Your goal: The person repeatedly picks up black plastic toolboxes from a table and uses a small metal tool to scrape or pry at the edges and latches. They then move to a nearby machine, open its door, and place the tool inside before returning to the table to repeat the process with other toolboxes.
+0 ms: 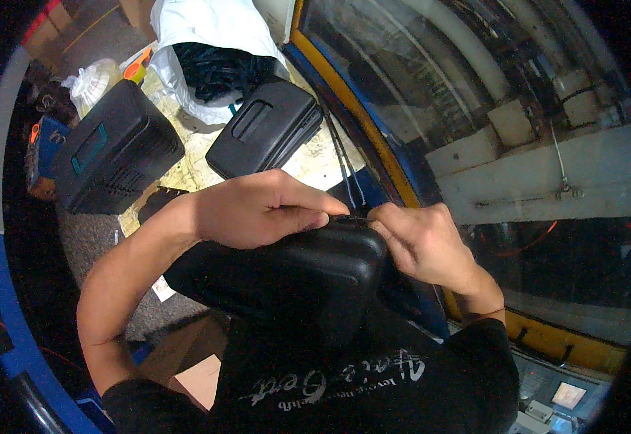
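A black molded plastic case part (342, 257) with rounded corners is held close against my dark shirt. My left hand (256, 211) lies over its upper edge, thumb and forefinger pinched together near the corner. At that corner my right hand (424, 241) is curled, its thumb and forefinger meeting the edge. A thin dark piece (356, 218) spans the short gap between my fingertips; whether it belongs to the case cannot be told. My left hand and shadow hide part of the case.
Ahead, a worn table (193, 146) bears stacked black cases (264, 122), another stack (120, 135) with a teal handle outline, and a white bag (207, 21) of dark parts. Orange-handled scissors (137, 65) lie behind. A yellow-framed machine window (369, 108) rises at right. A cardboard box (199, 374) stands below.
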The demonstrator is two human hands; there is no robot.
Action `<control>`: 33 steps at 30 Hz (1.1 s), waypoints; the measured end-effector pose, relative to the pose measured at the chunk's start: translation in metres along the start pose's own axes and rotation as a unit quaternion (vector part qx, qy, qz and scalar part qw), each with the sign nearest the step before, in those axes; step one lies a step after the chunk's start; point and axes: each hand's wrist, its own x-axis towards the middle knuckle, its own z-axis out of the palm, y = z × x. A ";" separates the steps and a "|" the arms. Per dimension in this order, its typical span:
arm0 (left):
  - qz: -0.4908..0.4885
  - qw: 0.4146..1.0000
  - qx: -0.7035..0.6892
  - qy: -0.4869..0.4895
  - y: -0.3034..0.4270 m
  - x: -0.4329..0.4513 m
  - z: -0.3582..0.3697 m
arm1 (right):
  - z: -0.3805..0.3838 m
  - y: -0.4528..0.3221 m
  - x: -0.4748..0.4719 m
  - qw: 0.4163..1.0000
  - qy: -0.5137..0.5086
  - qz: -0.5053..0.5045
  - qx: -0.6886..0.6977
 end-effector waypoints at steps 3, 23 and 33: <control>-0.005 1.000 0.009 -0.009 0.003 0.001 -0.001 | -0.013 0.005 0.002 0.991 -0.073 0.018 0.108; -0.018 0.999 0.022 -0.030 0.006 -0.006 -0.005 | 0.003 0.011 0.003 0.977 0.108 -0.122 -0.137; -0.008 1.000 0.014 -0.006 0.005 -0.010 -0.002 | 0.003 0.011 0.004 0.976 0.104 -0.123 -0.147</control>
